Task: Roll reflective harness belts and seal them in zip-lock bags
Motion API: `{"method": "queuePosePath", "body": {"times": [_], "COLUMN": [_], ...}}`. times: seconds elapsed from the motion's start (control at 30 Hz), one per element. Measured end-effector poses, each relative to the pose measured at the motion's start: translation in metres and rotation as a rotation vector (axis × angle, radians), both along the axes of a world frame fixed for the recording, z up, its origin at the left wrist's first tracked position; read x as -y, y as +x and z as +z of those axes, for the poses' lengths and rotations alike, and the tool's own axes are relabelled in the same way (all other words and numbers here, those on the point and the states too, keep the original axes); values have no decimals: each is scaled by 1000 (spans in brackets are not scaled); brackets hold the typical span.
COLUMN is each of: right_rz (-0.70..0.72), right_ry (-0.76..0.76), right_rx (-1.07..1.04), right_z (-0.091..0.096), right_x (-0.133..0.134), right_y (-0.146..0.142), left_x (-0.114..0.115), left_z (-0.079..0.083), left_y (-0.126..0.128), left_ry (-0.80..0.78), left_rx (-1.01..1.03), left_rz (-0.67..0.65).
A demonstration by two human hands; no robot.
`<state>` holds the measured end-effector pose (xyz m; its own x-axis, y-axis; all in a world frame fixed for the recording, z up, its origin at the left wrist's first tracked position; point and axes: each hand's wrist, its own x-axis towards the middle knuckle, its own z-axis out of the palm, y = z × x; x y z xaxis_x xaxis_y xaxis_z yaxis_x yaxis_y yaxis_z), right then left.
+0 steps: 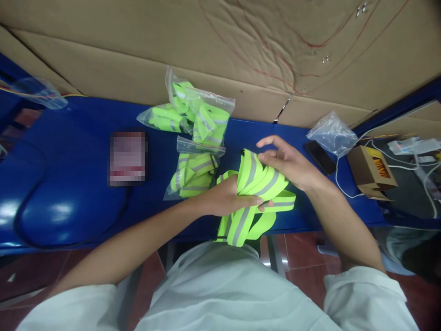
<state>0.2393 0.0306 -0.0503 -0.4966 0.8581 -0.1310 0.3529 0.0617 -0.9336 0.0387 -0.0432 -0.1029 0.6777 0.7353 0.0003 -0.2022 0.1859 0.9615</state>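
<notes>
A bundle of neon yellow-green reflective strap (253, 177) with a grey stripe is folded over in front of me, above the table's front edge. My left hand (230, 197) is closed around its lower part, with the thumb across the front. Loose loops of the same strap hang below that hand. At the bundle's upper right is my right hand (282, 161), its index finger raised and apart, the other fingertips at the strap's edge. Just left of the bundle lies a clear zip bag (198, 172) with similar strap inside.
More bagged straps (212, 122) lie against the cardboard wall (138, 69). A blurred-out box-like item (127, 158) is on the blue table (79, 151). To the right are a phone (320, 157), a crumpled plastic bag (333, 133), an opened carton (372, 172) and white cables.
</notes>
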Motion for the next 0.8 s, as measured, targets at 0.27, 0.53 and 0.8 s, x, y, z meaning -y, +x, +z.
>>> {"method": "queuePosePath", "body": {"times": [0.27,0.53,0.8], "right_rz": [314,192,47], "right_ry": [635,729,199], "right_rx": [360,288,126], "right_z": [7,23,60], "right_x": [27,28,34], "right_y": [-5,-11,-2], "left_x": [-7,-5,7], "left_z": [-3,9,20], "left_y": [-7,-1,-3], "left_ry": [205,-77,-72], "left_rx": [-204,-81,-129], "left_rz": [120,212,-83]}}
